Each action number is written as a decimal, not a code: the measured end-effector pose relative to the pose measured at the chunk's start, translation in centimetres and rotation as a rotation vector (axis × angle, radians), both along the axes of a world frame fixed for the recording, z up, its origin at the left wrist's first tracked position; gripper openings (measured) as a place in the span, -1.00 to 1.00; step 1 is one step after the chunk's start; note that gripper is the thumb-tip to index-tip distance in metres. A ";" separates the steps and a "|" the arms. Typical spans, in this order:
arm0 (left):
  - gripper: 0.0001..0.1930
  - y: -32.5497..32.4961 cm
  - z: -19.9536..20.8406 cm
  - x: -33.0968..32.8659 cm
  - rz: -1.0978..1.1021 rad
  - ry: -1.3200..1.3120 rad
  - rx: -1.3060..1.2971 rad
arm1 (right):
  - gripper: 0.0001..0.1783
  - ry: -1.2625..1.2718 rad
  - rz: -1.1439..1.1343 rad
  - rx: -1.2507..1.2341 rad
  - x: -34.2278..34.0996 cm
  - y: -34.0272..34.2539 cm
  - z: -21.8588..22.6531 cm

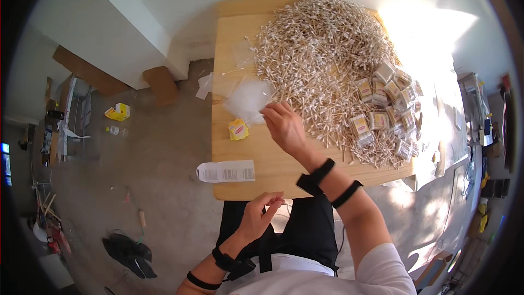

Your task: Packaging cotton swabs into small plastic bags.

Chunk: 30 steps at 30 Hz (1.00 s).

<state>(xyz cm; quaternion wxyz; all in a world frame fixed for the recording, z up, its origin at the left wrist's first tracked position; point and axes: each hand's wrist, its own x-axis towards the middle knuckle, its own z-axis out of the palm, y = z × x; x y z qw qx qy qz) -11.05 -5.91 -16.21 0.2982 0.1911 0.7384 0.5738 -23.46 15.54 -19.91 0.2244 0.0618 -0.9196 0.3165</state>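
My right hand [285, 129] reaches over the wooden table, its fingertips pinched together at the right edge of a stack of clear plastic bags [246, 100]. Whether a bag edge or a cotton swab is between those fingers is too small to make out. Beyond it spreads a large heap of cotton swabs [322, 49]. My left hand [258, 217] hovers above my lap at the table's front edge, fingers curled toward the thumb, with nothing visible in them. Left of my right hand lies a small pile of yellow and white labels [238, 129].
Several filled swab packs [379, 121] lie on the heap's right side. A printed white paper sleeve [226, 171] overhangs the table's [284, 170] left edge. On the floor are a yellow box [118, 111], a plastic bottle [113, 130] and a black bag [129, 253].
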 end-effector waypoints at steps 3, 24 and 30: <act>-0.76 -2.3 -0.2 -0.7 0.083 -0.010 -0.048 | -0.80 0.043 -0.022 0.007 -8.0 -5.0 -0.7; -0.40 -7.6 3.1 -8.0 0.444 -0.662 0.648 | -0.70 -0.821 0.376 -1.332 7.2 -8.6 5.1; -0.43 -9.9 2.0 -4.0 0.651 -0.321 0.567 | -0.60 -0.745 0.175 -1.547 13.7 -13.1 7.1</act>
